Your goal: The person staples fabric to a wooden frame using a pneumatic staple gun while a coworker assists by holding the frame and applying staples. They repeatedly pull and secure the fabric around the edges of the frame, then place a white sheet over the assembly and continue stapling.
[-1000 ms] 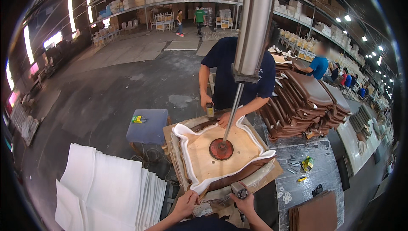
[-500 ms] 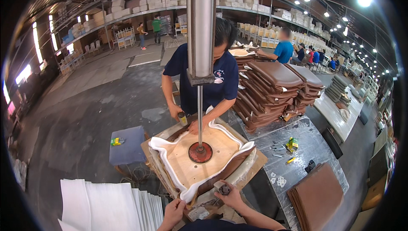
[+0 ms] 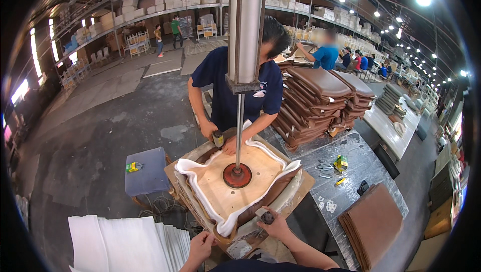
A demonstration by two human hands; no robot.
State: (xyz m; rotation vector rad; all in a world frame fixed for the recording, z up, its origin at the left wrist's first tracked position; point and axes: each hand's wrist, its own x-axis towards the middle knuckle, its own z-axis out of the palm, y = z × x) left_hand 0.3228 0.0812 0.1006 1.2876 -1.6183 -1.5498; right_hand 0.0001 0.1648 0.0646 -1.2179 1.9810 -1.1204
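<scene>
A wooden seat panel (image 3: 215,177) lies in the middle, with white padding (image 3: 231,226) standing up round its edge and a brown cover (image 3: 253,213) outside that. A round red press foot (image 3: 237,175) on a metal rod bears down on the panel. My left hand (image 3: 202,246) is at the near corner, its fingers pinched on the cover's edge there. In my right hand (image 3: 275,226) is a staple gun (image 3: 265,216), held beside the panel's near right side. Opposite me, a co-worker holds another staple gun (image 3: 218,139) and has a hand (image 3: 232,145) on the far edge.
White sheets (image 3: 128,242) are stacked at lower left, near a blue-topped stool (image 3: 146,172). On the right, a table (image 3: 320,164) carries staple strips, a small box (image 3: 340,163) and brown sheets (image 3: 375,226). Brown cushions (image 3: 313,101) are piled behind it. The press column (image 3: 246,31) stands before me.
My left hand has moved off the white padding to the cover's edge, slightly lower left. My right hand with the staple gun has shifted slightly up and right. The view has tilted a little.
</scene>
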